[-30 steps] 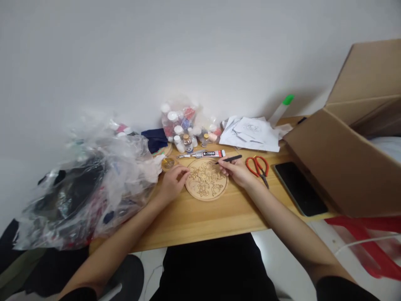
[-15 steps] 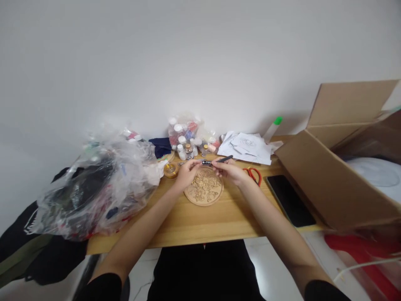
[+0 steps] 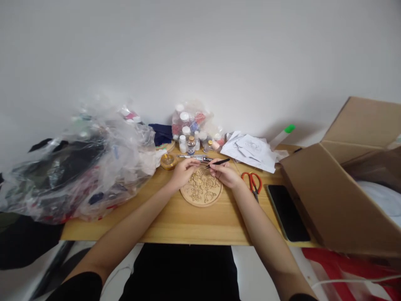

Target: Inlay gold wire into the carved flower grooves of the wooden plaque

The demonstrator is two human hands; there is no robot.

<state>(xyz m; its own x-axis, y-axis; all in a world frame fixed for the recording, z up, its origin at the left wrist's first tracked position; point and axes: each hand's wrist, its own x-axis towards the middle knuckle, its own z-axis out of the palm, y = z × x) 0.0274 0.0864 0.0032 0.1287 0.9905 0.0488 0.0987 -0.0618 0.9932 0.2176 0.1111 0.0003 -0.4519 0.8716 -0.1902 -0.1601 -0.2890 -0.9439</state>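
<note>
A round wooden disc (image 3: pixel 201 191) with a gold floral pattern lies on the wooden table (image 3: pixel 194 221). My left hand (image 3: pixel 183 171) rests at the disc's upper left edge with its fingers curled together near the glue tube (image 3: pixel 200 158); what it pinches, if anything, is too small to see. My right hand (image 3: pixel 224 172) sits at the disc's upper right edge and grips black tweezers (image 3: pixel 218 162), whose tip points left over the disc's top.
A big crumpled plastic bag (image 3: pixel 81 167) of supplies fills the table's left. Small bottles (image 3: pixel 191 140) and a gold wire spool (image 3: pixel 168 161) stand behind the disc. White papers (image 3: pixel 250 148), red scissors (image 3: pixel 253 184), a black phone (image 3: pixel 286 211) and an open cardboard box (image 3: pixel 338 188) lie right.
My left hand went from the disc's left rim up to its top edge, close to my right hand. The tweezers stayed in my right hand. The view shifted as my head moved.
</note>
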